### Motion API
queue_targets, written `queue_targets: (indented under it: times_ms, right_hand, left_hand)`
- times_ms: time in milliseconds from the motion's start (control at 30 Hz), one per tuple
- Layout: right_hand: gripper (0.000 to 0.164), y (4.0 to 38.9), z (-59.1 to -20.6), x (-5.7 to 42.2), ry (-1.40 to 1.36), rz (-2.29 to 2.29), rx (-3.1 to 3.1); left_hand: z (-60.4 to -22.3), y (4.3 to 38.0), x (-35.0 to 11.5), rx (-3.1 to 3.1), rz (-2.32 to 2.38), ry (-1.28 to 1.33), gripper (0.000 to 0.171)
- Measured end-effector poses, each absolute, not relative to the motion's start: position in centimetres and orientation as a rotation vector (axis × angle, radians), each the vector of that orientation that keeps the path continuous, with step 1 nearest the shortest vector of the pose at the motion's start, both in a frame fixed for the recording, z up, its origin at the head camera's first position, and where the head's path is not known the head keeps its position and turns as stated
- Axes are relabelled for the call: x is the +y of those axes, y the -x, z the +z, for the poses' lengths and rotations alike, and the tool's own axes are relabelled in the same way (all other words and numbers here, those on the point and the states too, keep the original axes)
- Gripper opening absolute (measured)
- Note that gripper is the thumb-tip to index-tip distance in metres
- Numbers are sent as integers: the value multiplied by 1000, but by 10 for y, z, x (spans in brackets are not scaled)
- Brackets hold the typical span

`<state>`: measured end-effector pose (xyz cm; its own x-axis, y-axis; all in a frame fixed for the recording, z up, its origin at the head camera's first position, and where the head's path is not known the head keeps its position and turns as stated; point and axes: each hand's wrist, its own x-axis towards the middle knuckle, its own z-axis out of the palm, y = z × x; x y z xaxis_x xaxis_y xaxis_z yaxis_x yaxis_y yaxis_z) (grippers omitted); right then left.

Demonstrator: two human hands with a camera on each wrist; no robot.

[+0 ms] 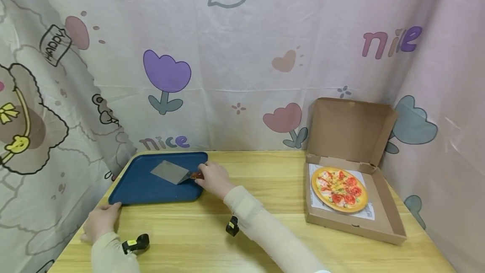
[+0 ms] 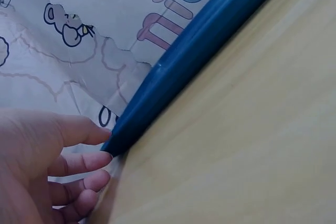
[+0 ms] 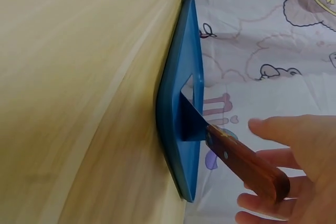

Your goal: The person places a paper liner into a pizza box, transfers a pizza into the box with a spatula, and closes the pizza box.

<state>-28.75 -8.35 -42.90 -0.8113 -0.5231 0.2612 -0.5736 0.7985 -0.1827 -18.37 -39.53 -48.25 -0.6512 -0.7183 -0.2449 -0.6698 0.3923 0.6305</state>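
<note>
The spatula (image 1: 169,172) is at the blue tray (image 1: 130,186), its metal blade over the tray's floor and its wooden handle slanting up at the tray's right end. The right hand (image 1: 215,179) is at the handle, its thumb standing away and its fingers loosely spread behind the wood; it is not closed around it, and whether the fingers touch it cannot be told. The left hand (image 1: 100,221) pinches the tray's near left corner between thumb and forefinger, the other fingers loosely bent. The tray lies on the wooden table (image 1: 261,184), toward its far left. Well apart, at the right, an open cardboard box (image 1: 348,227) stands with its lid upright; inside, a pizza (image 1: 339,190) rests on printed paper (image 1: 364,214). Behind hangs a patterned curtain (image 1: 235,54).
</note>
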Motion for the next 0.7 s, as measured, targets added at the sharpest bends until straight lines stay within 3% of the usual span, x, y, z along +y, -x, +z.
queue_targets:
  times_ms: [300,700]
  right_hand:
    - [50,282,-422,-64,-849,465,-2796]
    - [57,278,-419,-31,-829,551,-2720]
  left_hand:
    - [-468,180,-393,-2477,-1149,-1210,65]
    - [-425,181,-371,-2434,-1034,-1025,61]
